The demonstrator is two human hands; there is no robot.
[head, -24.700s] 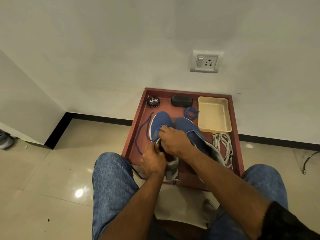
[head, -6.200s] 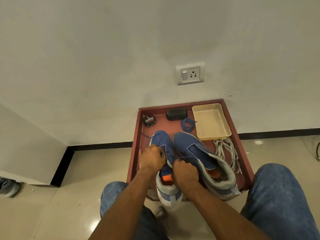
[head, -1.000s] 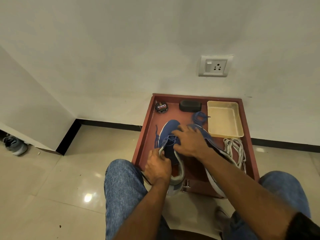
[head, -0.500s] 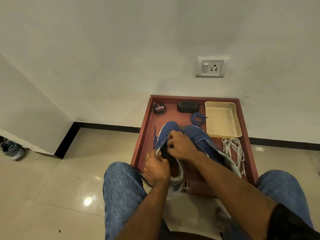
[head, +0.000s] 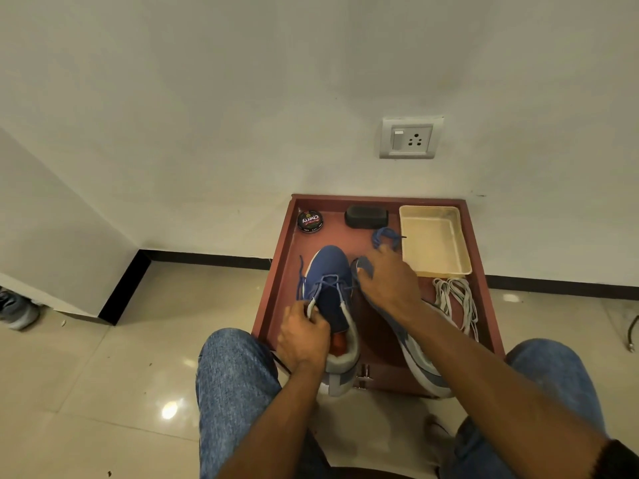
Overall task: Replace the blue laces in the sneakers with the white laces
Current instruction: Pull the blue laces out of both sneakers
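Two blue sneakers lie in a red-brown tray (head: 276, 281) on the floor. My left hand (head: 304, 337) grips the left sneaker (head: 328, 267) at the left edge of its opening. A blue lace (head: 325, 283) is still threaded through its lower eyelets, and one loose end trails down the shoe's left side. My right hand (head: 387, 285) pinches a strand of this lace and holds it stretched to the right. The right sneaker (head: 423, 371) lies mostly hidden under my right forearm. A loose blue lace (head: 383, 236) is bunched behind it. White laces (head: 456, 302) lie at the tray's right side.
At the tray's back stand a black polish tin (head: 310, 221), a black brush (head: 366, 217) and an empty cream plastic tray (head: 435, 240). A wall socket (head: 409, 137) is above. My knees flank the tray's front. A grey shoe (head: 17, 309) lies far left.
My right hand has moved from the sneaker's tongue up and to the right, drawing a blue lace strand out with it. My left hand stays on the shoe's opening.
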